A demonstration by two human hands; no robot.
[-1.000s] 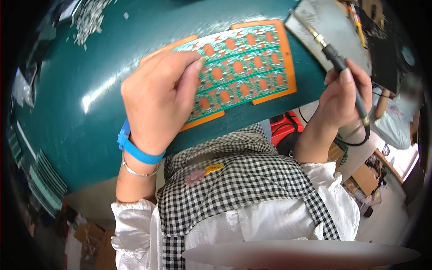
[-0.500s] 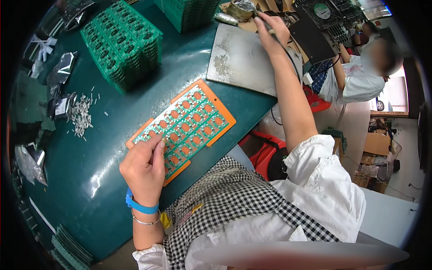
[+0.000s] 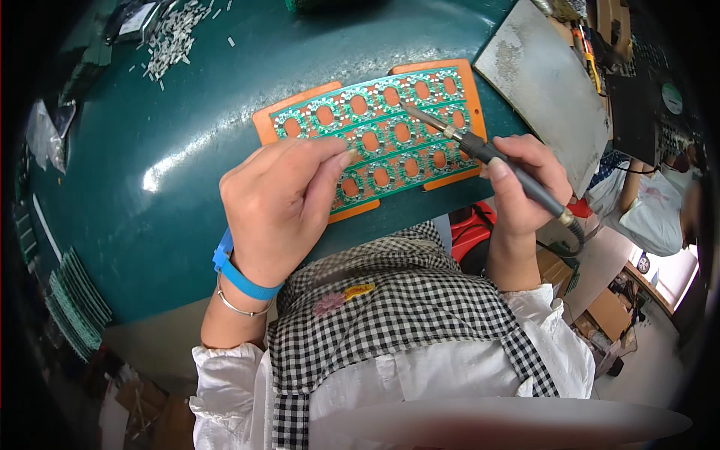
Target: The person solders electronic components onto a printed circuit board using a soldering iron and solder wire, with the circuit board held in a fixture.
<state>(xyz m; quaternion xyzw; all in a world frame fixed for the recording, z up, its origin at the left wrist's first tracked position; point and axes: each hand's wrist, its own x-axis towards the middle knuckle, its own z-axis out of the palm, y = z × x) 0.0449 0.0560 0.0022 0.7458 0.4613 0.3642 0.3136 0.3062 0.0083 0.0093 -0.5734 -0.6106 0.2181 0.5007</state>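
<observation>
Circuit-board panel [image 3: 390, 127] near the mat's front edge, pinned by flat left hand [image 3: 281, 202], could slide, perhaps smearing joints under the right hand [image 3: 525, 184]'s gripped soldering iron [image 3: 480, 150].

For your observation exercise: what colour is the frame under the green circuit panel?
Orange; the frame shows best in the head view, edging the green circuit panel.

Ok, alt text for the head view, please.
The right hand holds a soldering iron with its tip over a green circuit panel in an orange frame, while the left hand rests on the panel's near edge. Both lie on a dark green table.
</observation>
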